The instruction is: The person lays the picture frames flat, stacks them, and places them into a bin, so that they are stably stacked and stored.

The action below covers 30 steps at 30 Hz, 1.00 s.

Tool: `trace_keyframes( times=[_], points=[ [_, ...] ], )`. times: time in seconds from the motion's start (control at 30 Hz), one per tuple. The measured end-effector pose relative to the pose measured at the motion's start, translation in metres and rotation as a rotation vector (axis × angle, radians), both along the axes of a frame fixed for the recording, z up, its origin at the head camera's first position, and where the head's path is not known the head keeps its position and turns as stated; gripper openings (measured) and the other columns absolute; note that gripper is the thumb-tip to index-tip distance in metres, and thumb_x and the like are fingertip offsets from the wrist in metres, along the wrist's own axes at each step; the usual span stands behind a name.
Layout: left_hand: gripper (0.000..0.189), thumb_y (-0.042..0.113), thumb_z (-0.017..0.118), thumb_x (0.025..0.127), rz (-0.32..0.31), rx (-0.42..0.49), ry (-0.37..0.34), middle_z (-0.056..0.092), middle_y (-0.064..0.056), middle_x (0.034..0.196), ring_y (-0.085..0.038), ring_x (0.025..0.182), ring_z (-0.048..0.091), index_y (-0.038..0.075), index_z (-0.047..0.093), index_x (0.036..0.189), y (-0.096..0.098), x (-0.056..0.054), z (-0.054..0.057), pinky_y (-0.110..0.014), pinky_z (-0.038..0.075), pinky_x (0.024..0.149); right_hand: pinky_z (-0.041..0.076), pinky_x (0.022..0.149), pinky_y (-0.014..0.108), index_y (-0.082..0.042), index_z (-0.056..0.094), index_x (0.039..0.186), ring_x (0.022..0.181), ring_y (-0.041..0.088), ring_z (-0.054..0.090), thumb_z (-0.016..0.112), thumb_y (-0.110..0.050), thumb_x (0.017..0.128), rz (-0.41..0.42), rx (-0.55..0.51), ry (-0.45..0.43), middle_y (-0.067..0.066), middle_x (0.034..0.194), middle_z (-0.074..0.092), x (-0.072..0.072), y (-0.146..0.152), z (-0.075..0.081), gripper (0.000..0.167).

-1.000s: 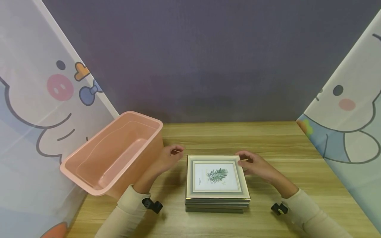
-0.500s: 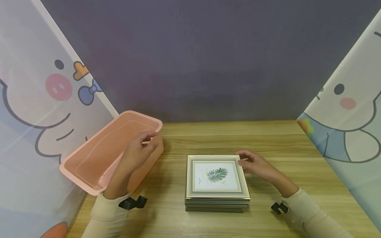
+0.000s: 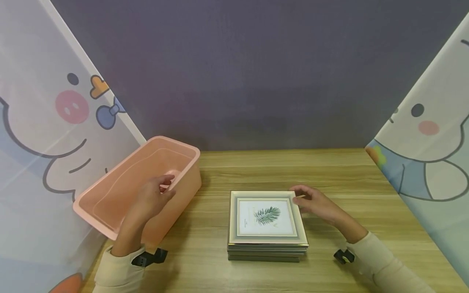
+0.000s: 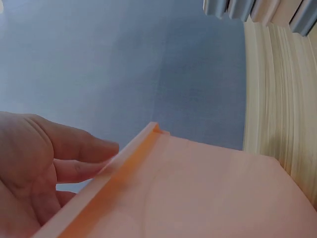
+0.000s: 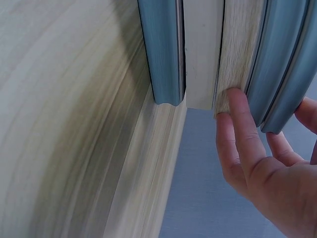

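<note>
A stack of several picture frames (image 3: 264,219) lies on the table; the top one has a cream-silver border and a green leaf print. My right hand (image 3: 318,207) is at the stack's far right corner. In the right wrist view, fairly straight fingers (image 5: 242,134) touch the edges of a wood-toned frame (image 5: 240,44) and blue-grey frames (image 5: 285,54), the thumb by the top one. My left hand (image 3: 150,199) is over the near long rim of a pink plastic bin (image 3: 179,191), holding nothing visible. In the left wrist view, its loosely bent fingers (image 4: 79,144) lie at the rim, partly hidden.
The bin stands at the left against a cartoon-printed panel (image 3: 55,122), its visible inside bare. A dark grey wall (image 3: 256,73) closes off the back of the wooden table (image 3: 340,171). Another printed panel (image 3: 432,130) stands at the right.
My left hand has moved left from beside the frame stack to over the bin's rim, then lower and nearer to me. The right hand and the stack look unmoved.
</note>
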<state>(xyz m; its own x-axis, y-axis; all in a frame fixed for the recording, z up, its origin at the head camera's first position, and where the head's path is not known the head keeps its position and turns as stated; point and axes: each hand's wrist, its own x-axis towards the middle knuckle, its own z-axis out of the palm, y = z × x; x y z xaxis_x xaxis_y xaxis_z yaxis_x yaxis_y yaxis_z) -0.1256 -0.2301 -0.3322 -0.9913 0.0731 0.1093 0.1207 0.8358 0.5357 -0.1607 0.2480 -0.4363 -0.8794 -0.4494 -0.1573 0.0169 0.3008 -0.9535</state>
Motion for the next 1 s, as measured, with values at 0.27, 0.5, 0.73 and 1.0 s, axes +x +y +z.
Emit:
trace_keyframes(
  times=[0.27, 0.5, 0.73, 1.0],
  points=[
    [0.038, 0.004, 0.063, 0.092, 0.019, -0.034, -0.009, 0.071, -0.027, 0.116, -0.041, 0.099, 0.071, -0.005, 0.064, 0.129, -0.001, 0.001, -0.001, -0.046, 0.059, 0.078, 0.061, 0.084, 0.039, 0.004, 0.043, 0.146, 0.111, 0.023, 0.064, 0.062, -0.021, 0.103, 0.01, -0.016, 0.0, 0.032, 0.137, 0.052, 0.0, 0.0, 0.0, 0.053],
    [0.037, 0.003, 0.062, 0.092, 0.022, -0.053, -0.007, 0.072, -0.026, 0.113, -0.036, 0.094, 0.071, -0.003, 0.065, 0.128, 0.0, -0.001, -0.002, -0.039, 0.057, 0.073, 0.061, 0.084, 0.039, 0.004, 0.043, 0.146, 0.108, 0.022, 0.065, 0.062, -0.021, 0.103, 0.015, -0.032, -0.006, 0.032, 0.134, 0.054, -0.001, 0.002, -0.002, 0.053],
    [0.035, 0.002, 0.062, 0.093, 0.008, -0.059, -0.02, 0.072, -0.024, 0.111, -0.03, 0.089, 0.069, -0.001, 0.066, 0.127, 0.004, -0.004, -0.002, -0.034, 0.054, 0.068, 0.061, 0.084, 0.039, 0.005, 0.042, 0.146, 0.107, 0.021, 0.065, 0.062, -0.02, 0.103, 0.021, -0.038, -0.009, 0.032, 0.132, 0.055, 0.0, 0.001, -0.001, 0.053],
    [0.033, 0.001, 0.062, 0.094, -0.024, -0.094, 0.002, 0.073, -0.021, 0.109, -0.032, 0.092, 0.069, 0.002, 0.067, 0.126, 0.012, -0.01, -0.001, -0.042, 0.056, 0.073, 0.061, 0.084, 0.039, 0.004, 0.044, 0.145, 0.113, 0.028, 0.064, 0.062, -0.021, 0.102, 0.008, -0.025, -0.006, 0.033, 0.14, 0.05, 0.001, 0.001, 0.001, 0.053]
  ],
)
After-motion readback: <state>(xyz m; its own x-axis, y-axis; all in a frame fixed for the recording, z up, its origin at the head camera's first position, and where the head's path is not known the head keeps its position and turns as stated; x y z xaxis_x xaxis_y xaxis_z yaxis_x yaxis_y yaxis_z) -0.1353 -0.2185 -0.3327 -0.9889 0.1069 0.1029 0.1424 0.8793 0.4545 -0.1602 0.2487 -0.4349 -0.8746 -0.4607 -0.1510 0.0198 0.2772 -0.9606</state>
